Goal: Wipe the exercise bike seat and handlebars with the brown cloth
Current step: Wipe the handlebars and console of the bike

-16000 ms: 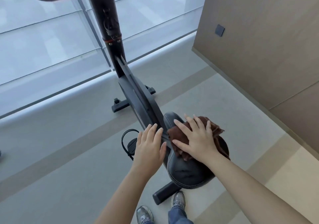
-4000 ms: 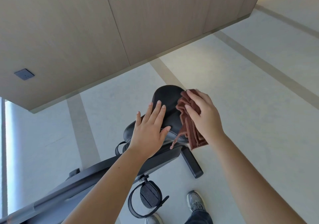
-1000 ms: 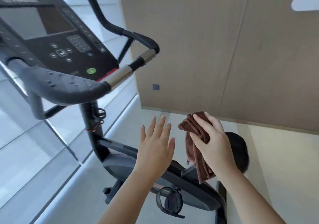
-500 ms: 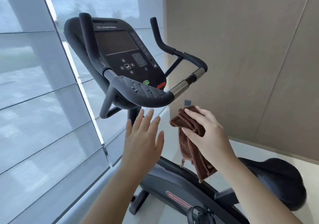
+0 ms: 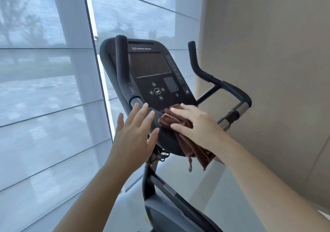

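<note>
The exercise bike's black handlebars [image 5: 230, 90] curve around a dark console [image 5: 153, 74]. My right hand [image 5: 194, 124] lies flat on the brown cloth [image 5: 192, 151] and presses it against the near middle part of the handlebar, just below the console. The cloth's loose end hangs down under my wrist. My left hand [image 5: 135, 133] is open, fingers spread, resting against the handlebar's left near section. The seat is out of view.
Large frosted window panels [image 5: 44, 106] fill the left side. A beige panelled wall [image 5: 267, 53] stands close on the right. The bike's post and grey frame [image 5: 160, 205] run down between my arms to the pale floor.
My right hand has carried the cloth up and forward from mid-air onto the handlebar. My left hand has moved up to the bar as well. The view has closed in on the console.
</note>
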Motion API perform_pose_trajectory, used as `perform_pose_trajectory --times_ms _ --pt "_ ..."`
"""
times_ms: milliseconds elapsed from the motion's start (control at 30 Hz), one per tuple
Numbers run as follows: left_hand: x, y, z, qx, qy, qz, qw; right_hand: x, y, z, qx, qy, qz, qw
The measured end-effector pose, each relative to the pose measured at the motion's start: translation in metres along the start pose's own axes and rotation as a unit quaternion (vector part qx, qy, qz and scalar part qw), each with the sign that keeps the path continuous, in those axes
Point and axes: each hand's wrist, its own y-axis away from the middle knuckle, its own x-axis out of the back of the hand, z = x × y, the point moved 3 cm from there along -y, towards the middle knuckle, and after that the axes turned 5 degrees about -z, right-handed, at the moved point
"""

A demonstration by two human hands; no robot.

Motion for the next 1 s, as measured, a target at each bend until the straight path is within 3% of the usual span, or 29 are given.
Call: perform_pose_trajectory --times_ms 67,267,433,600,700,867,1000 --pt "-0.005 -0.003 -0.012 0.001 0.0 -0.009 1.0 -0.008 -0.003 0.005 0.01 -0.005 -0.04 0.999" --pt "-0.013 -0.013 -0.038 -0.047 0.012 -0.038 0.998 -0.014 0.012 0.005 0.05 0.011 0.031 0.998" --pt "-0.014 -0.025 -0.057 -0.093 0.012 -0.053 0.994 -0.018 -0.025 -0.013 0.035 -0.025 -0.01 0.999" --pt "-0.017 -0.034 -0.063 -0.136 0.047 -0.054 0.988 -0.014 0.006 -0.002 0.019 -0.042 0.001 0.999" --pt "-0.019 -0.038 -0.067 -0.16 0.068 -0.052 0.983 -0.015 0.01 -0.01 0.013 -0.021 0.041 0.999" --pt "-0.021 -0.041 -0.072 -0.191 0.085 -0.043 0.977 -0.023 -0.03 -0.036 -0.006 0.009 0.026 1.0" --pt "-0.024 -0.04 -0.075 -0.198 0.106 -0.039 0.974 -0.021 0.002 -0.032 -0.027 0.061 0.045 0.997"
